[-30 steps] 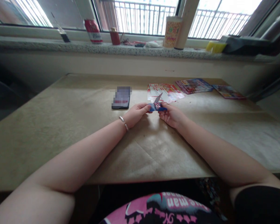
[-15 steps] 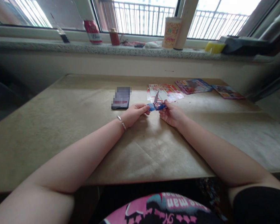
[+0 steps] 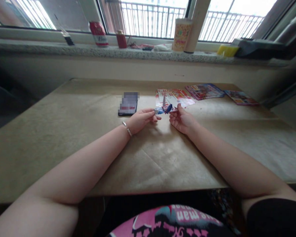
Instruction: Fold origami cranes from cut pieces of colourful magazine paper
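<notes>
Head view: compared with one second earlier, the pointed flap (image 3: 164,99) of the folded strip (image 3: 168,109) stands nearer vertical and its dark-blue part is more bunched. Strip: thin, creased, printed blue, suspended between both hands. Left hand (image 3: 143,119), at 8 o'clock from it, pinches one end. Right hand (image 3: 184,122), at 4 o'clock: fingers half-curled, thumb raised; grip cannot be confirmed.

Count: hands, two, being left hand (image 3: 143,119) and right hand (image 3: 185,121); blue printed piece (image 3: 169,108), one; phone (image 3: 127,103), one; bracelet (image 3: 129,132), one; red-and-white can (image 3: 98,34), one; patterned cup (image 3: 181,34), one.
</notes>
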`<act>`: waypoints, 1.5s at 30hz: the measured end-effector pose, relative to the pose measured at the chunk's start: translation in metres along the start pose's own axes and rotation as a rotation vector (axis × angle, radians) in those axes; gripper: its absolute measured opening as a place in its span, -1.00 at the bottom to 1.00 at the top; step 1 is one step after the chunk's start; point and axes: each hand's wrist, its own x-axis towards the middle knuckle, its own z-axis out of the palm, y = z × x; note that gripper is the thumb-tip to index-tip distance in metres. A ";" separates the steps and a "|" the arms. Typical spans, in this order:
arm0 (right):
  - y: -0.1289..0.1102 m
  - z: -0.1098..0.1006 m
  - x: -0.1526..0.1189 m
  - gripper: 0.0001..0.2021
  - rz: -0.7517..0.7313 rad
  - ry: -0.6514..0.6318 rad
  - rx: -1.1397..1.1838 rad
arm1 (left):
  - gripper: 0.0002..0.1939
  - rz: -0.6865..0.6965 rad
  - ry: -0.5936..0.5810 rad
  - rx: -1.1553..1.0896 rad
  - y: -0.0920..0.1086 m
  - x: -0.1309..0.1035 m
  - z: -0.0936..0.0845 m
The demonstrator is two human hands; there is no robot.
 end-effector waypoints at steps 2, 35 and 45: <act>-0.001 -0.003 0.002 -0.56 -0.049 0.027 -0.029 | -0.88 -0.007 0.051 -0.047 0.001 0.000 0.002; -0.005 0.039 0.118 -0.90 -0.400 0.115 -0.955 | -0.75 0.385 -0.061 1.841 0.008 -0.027 0.021; -0.006 0.065 0.145 -0.81 -0.503 0.213 -1.312 | -0.62 0.172 0.101 1.934 0.009 -0.030 0.031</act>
